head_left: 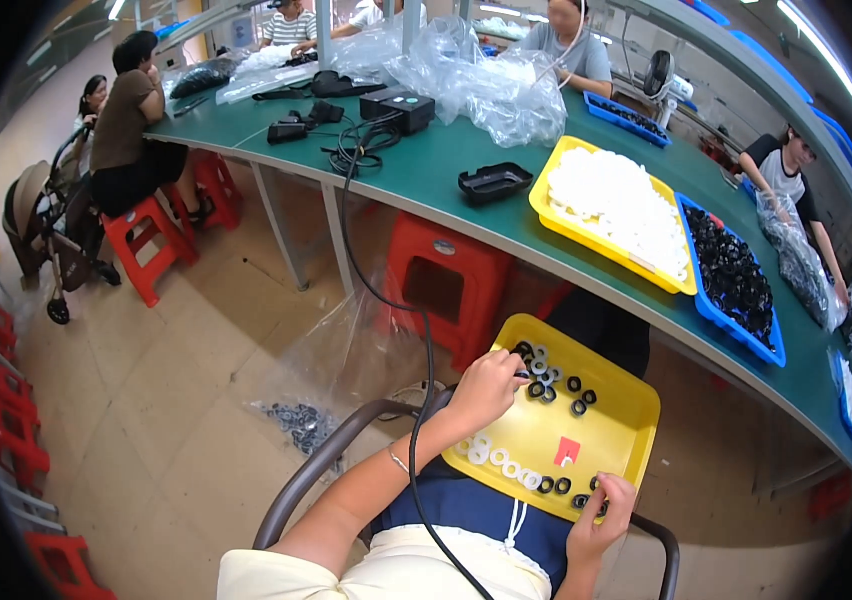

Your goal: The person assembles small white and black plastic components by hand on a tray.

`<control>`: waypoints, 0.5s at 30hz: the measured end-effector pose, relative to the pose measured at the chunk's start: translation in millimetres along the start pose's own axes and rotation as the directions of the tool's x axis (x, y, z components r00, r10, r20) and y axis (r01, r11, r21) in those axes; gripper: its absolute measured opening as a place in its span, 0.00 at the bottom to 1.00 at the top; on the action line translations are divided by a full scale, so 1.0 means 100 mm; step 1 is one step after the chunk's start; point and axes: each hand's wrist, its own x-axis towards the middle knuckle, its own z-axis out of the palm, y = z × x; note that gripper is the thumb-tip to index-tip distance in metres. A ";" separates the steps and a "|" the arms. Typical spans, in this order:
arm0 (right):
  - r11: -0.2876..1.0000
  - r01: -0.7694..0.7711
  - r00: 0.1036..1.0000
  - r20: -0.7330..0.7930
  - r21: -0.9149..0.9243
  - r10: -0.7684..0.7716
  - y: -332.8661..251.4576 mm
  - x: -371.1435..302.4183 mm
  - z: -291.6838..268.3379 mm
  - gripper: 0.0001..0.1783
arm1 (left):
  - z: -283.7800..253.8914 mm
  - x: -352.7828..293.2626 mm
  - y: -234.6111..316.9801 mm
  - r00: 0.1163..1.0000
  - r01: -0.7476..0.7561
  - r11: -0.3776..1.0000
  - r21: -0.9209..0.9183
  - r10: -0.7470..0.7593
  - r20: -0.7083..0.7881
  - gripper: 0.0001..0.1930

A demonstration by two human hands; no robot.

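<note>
Head view: a yellow tray [618, 432] rests on the person's lap, tilted, its far corner toward the counter [446, 170]. The left hand [486, 388] lies over the tray's far left edge, fingers curled close together and touching the black rings [558, 386] clustered in the far corner; whether it holds one I cannot tell. The right hand [601, 510] is at the tray's near right corner, fingers bent around the rim beside a few more black rings; its grip is narrow, and what it pinches, if anything, is hidden. A row of white rings [494, 457] runs along the tray's near left edge, ending in two or three black ones. A small red tag [567, 451] lies near the tray's middle. A black cable [416, 330] hangs from the counter's front edge and passes over the left forearm.

On the green counter, near its front edge, sits a second yellow tray [558, 215] heaped with white parts [618, 208], and touching its right side a blue tray [736, 325] full of black parts [734, 272]. Left of these lies a small black tray [494, 182]. Crumpled clear bags [486, 80] lie toward the far edge. A red stool [446, 285] stands under the counter, and a clear bag of rings [301, 420] lies on the floor to the left. Other people sit along the counter's far and left sides.
</note>
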 end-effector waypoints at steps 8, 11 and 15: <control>0.998 -0.030 0.997 0.063 -0.061 0.033 0.07 0.03 0.06 0.12 | 0.02 0.01 -0.11 0.996 -0.086 0.991 0.106 0.088 -0.019 0.25; 0.996 -0.049 0.995 0.080 -0.068 0.054 0.12 0.08 0.07 0.11 | -0.27 -0.03 0.09 1.000 -0.012 0.999 0.035 0.011 0.008 0.18; 0.984 -0.104 0.974 0.184 -0.144 0.130 0.21 0.12 0.09 0.09 | -0.39 -0.26 0.13 0.958 -0.018 1.000 0.017 0.012 0.286 0.15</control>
